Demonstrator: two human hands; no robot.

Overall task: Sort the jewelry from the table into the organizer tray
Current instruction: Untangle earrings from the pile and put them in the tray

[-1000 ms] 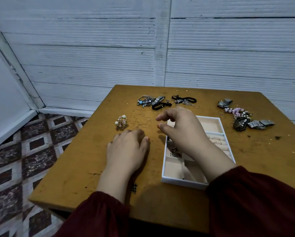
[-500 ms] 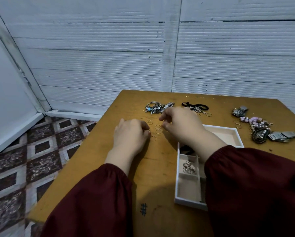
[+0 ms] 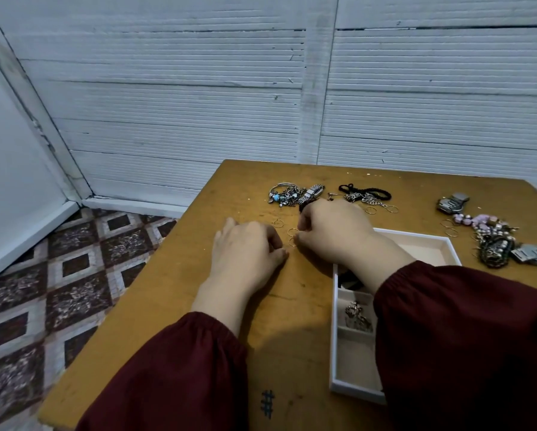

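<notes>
Apparently mid-pick: right hand (image 3: 332,234) curled over gold rings (image 3: 293,232), left hand (image 3: 248,253) curled alongside — neither grip discernible — next, a fine pinch, then the organizer tray (image 3: 354,394) by its wrist.

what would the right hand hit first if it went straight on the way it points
Most likely the thin gold rings lying just ahead of the right hand; whether it touches one is unclear.

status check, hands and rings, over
Left hand curled on the table, grip hidden. Right hand fingertips at the thin gold rings, pinch unclear. Organizer tray partly under the right forearm.
</notes>
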